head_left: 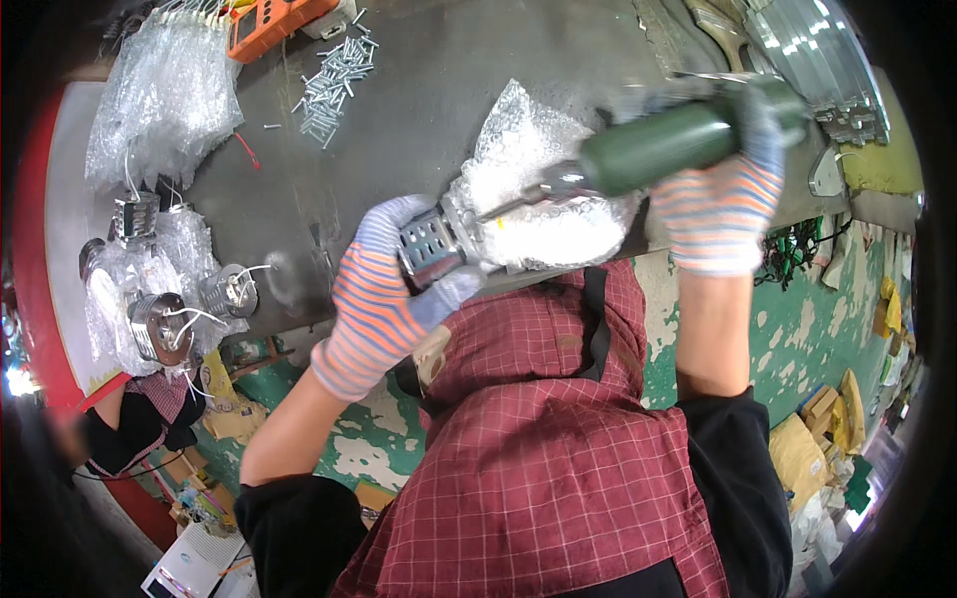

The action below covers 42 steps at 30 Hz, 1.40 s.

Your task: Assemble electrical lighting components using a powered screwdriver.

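My left hand, in a striped knit glove, is closed around a slotted metal housing near the table's front edge. Clear bubble wrap lies against the housing's right side. In my right hand, gloved alike, is a dark green electric screwdriver, held almost level. Its shaft points left and down, and the tip reaches the housing's right edge; whether it sits in a screw is too small to tell. Motion smears the screwdriver's rear end and the fingers around it.
Loose silver screws lie in a heap at the back, beside an orange meter. Bubble-wrapped parts and wired metal units stand at the left. A brush and clear plastic strips lie at the back right.
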### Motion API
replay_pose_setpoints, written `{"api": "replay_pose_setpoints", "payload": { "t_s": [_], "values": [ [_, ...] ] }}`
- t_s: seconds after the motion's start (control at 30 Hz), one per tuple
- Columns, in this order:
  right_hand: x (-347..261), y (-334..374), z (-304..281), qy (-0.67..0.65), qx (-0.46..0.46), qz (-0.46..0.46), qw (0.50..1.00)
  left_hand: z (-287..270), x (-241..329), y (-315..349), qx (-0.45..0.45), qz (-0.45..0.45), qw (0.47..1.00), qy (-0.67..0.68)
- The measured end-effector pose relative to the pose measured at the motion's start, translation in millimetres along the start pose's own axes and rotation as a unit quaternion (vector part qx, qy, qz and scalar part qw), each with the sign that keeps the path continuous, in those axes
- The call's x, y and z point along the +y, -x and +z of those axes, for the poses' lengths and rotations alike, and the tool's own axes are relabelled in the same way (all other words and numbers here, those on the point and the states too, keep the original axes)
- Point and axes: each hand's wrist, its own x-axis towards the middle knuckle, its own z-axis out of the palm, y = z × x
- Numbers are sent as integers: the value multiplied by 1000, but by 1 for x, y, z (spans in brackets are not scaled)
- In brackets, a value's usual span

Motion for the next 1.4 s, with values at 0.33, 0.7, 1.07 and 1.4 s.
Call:
{"api": "replay_pose_setpoints", "payload": {
  "t_s": [0.33, 0.7, 1.07, 1.4],
  "values": [
    [-53, 22, 6, -18, -100, -71, 992, -11, 12, -13, -199, -394, 737, 513],
    [-10, 31, -33, 17, 105, -67, 992, -25, 43, -1, 55, 140, 910, -387],
    [-4, 23, -31, 16, 120, -33, 992, 12, -11, -4, 47, 250, 864, -434],
    [-6, 20, -29, 36, 165, -58, 984, 14, -14, -7, 57, 264, 871, -410]
  ]
}}
